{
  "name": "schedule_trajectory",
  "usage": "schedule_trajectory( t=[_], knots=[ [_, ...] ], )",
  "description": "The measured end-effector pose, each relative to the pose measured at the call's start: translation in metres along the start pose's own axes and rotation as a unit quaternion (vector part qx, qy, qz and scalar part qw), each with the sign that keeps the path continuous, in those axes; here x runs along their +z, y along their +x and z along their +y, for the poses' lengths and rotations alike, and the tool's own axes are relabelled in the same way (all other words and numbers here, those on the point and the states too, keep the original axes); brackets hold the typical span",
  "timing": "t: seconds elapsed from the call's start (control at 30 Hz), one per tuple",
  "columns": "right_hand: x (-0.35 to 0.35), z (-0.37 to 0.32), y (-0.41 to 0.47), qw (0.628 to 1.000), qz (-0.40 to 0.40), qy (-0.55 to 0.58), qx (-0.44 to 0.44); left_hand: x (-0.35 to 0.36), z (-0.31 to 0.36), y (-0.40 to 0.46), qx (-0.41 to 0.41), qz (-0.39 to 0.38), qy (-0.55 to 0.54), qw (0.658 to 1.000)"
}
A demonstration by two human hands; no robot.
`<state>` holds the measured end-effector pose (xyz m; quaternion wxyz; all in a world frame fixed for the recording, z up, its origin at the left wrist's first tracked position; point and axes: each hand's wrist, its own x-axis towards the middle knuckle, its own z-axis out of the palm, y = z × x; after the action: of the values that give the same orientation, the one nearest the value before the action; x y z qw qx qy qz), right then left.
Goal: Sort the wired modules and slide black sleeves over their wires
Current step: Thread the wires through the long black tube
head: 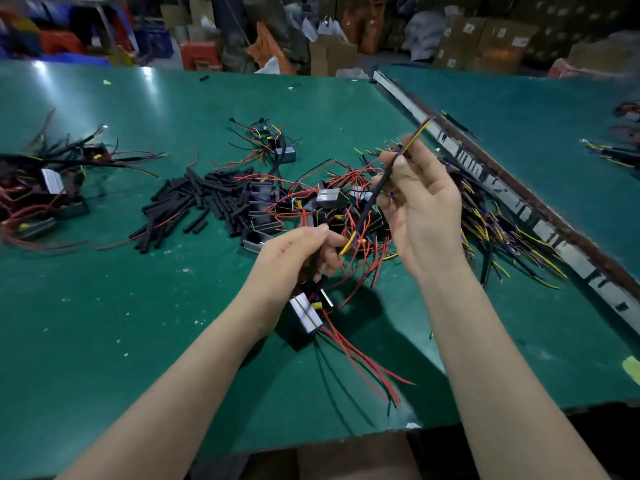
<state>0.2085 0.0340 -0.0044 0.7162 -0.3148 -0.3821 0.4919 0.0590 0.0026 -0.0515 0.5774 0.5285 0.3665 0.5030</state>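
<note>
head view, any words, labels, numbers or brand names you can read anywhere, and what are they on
None can be read.
White labels on the brown cardboard boxes at the back: too blurred to read.
Black marks on the grey metal strip between the green tables: no legible characters.
Silver-faced wired module hanging under the left hand: no print visible.

glossy green tabletop (138, 306), matt blk sleeves (194, 202)
</note>
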Motion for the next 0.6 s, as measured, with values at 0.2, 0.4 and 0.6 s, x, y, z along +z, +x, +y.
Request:
schedule_trajectory(
  t=[0.2, 0.4, 0.6],
  knots=[
    [-0.012, 0.013, -0.006, 0.999, -0.001, -0.024, -0.032, -0.001, -0.004, 0.0, 0.019, -0.01, 0.022, 1.0],
    [-0.01, 0.011, -0.009, 0.999, 0.007, 0.003, -0.035, 0.0, -0.007, -0.002, 0.032, -0.008, 0.052, 0.998],
    [-0.012, 0.012, -0.012, 1.0, 0.006, 0.007, -0.026, -0.001, -0.009, -0.001, 0.027, 0.035, 0.087, 0.995]
  ],
)
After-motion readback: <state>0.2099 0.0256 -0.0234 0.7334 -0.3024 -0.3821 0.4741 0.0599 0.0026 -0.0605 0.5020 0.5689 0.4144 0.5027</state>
